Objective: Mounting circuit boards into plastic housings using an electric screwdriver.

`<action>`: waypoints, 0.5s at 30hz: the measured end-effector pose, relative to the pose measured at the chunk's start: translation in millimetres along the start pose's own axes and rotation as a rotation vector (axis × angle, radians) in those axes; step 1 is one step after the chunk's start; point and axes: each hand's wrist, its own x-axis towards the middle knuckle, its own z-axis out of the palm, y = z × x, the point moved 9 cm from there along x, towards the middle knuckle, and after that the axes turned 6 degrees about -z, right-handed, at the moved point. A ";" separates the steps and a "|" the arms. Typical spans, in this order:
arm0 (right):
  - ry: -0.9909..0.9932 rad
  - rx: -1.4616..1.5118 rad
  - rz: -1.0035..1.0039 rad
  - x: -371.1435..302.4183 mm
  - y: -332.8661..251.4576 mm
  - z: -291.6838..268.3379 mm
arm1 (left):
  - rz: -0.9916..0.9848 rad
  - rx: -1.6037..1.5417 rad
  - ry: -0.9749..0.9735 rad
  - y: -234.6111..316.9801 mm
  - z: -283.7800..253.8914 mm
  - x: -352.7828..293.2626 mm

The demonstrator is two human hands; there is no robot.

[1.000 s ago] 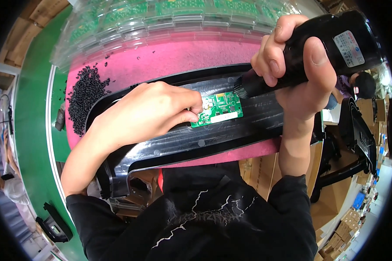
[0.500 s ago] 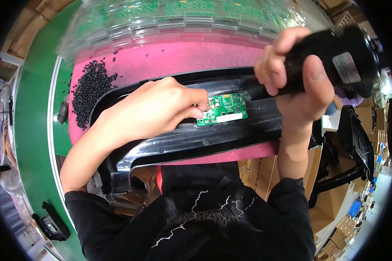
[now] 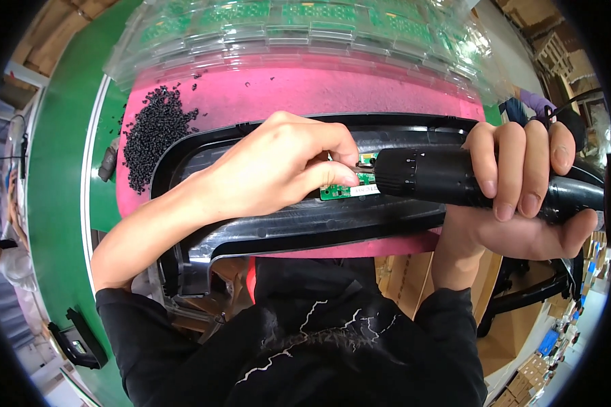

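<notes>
A long black plastic housing (image 3: 299, 227) lies on the pink mat (image 3: 265, 88) with its hollow side up. Inside it sits a green circuit board (image 3: 336, 192) with a white label, partly covered by fingers and tool. My right hand (image 3: 516, 173) is wrapped round a black electric screwdriver (image 3: 424, 175), held almost level with its nose over the board. Thumb and forefinger of my left hand (image 3: 278, 163) are pinched together above the board, right at the screwdriver's short metal bit. What lies between those fingertips is hidden.
A heap of small black screws (image 3: 159, 132) is at the mat's left. Clear plastic trays (image 3: 305, 41) with green boards are stacked along the far side. A small black part (image 3: 80, 342) lies on the green surface at lower left. Cardboard boxes stand at lower right.
The screwdriver has swung from a raised, tilted and blurred pose to nearly level, its nose now at my left fingertips. My right hand's grip has turned, and my left fingers are farther over the board.
</notes>
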 end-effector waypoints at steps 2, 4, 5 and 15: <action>-0.014 0.028 -0.013 -0.3 2.8 -2.2 | -0.044 -0.050 -0.002 -5.7 0.1 0.7; -0.018 0.018 0.009 -1.0 7.5 0.0 | -0.020 -0.123 0.027 -4.0 -3.0 2.5; -0.028 0.011 0.032 -1.3 10.8 1.4 | 0.043 -0.073 0.051 0.1 -4.6 1.8; -0.012 -0.299 0.098 -21.4 43.7 6.3 | 0.080 0.287 0.428 1.3 -45.9 -5.5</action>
